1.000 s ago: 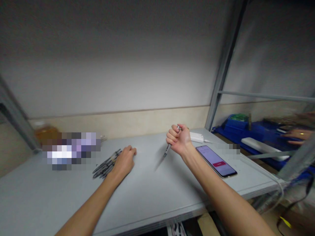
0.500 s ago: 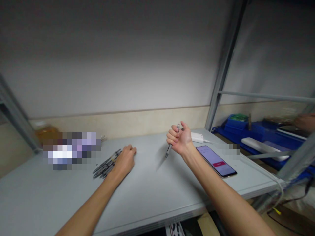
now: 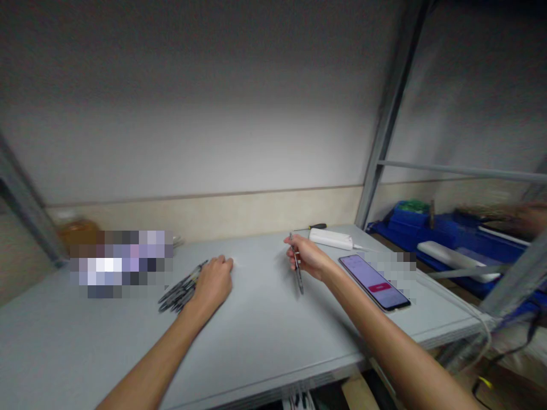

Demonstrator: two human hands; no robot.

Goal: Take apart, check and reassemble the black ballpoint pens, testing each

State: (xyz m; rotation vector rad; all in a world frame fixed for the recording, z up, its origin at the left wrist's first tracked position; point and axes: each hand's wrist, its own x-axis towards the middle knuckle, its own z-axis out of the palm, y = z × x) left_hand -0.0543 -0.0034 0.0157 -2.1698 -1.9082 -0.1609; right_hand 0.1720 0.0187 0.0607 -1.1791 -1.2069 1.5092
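Note:
My right hand (image 3: 308, 257) pinches a dark pen (image 3: 298, 272) low over the grey table (image 3: 265, 341), with the pen's tip pointing down toward me. My left hand (image 3: 213, 282) rests on the table with its fingers curled loosely, right beside a pile of several dark pens (image 3: 178, 289). Whether its fingers grip any of those pens is hidden. A smartphone (image 3: 375, 281) with a lit screen lies flat just right of my right wrist.
A white box-like device (image 3: 331, 238) and a small screwdriver (image 3: 314, 227) lie near the back wall. A metal shelf post (image 3: 382, 131) stands at the right. Blue bins (image 3: 431, 228) sit beyond it, where another person's blurred hand (image 3: 530, 213) shows. A pixelated patch lies at the left.
My right hand has dropped from a raised fist around the pen to a lower pinch near the table. The left hand has stayed put. The other person's hand has pulled back.

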